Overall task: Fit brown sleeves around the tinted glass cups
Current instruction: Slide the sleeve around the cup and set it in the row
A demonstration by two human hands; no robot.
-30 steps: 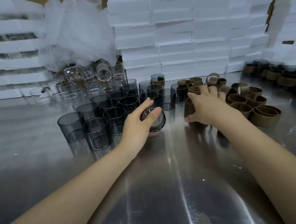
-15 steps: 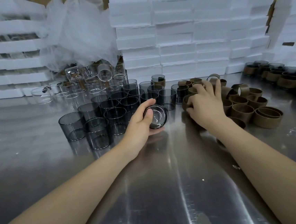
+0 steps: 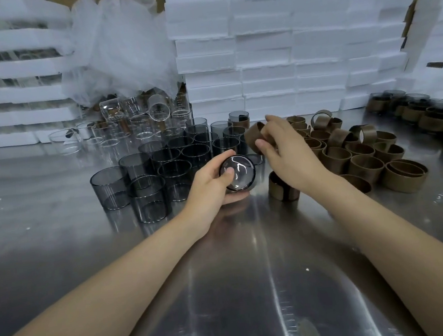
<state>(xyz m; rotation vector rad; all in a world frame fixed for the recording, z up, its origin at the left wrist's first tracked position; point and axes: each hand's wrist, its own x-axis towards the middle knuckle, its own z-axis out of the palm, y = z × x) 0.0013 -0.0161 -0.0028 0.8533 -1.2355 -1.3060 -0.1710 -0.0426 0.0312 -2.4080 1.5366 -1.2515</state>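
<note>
1. Your left hand (image 3: 208, 182) gripped one tinted glass cup (image 3: 238, 174), fingers and thumb curled round its wall. The cup lay tipped on its side low over the steel table (image 3: 240, 288), its base turned towards you; whether it touched the table could not be told
2. Your right hand (image 3: 283, 151) pinched a brown sleeve (image 3: 255, 137) between thumb and fingers, held above the table just beyond the cup and to its right, not touching it
3. The step in hand looked to be bringing sleeve to cup. It called for squaring the sleeve's opening to one end of the cup, so that the band went on evenly rather than catching on one edge
4. A firm left-hand hold mattered, since smooth glass could turn in the palm. The thin band would probably buckle if shoved from one side, so it was wiser to press it on with fingers spread round its rim
5. The cup was a short, straight-walled cylinder of smoky grey glass, see-through, with bright reflections curving across its base
6. Bare tinted cups (image 3: 173, 161) stood upright in a cluster just left of your left hand, loose sleeves (image 3: 363, 159) lay heaped to the right, and sleeved cups (image 3: 426, 118) sat at the far right, so plenty seemed left to do
</note>
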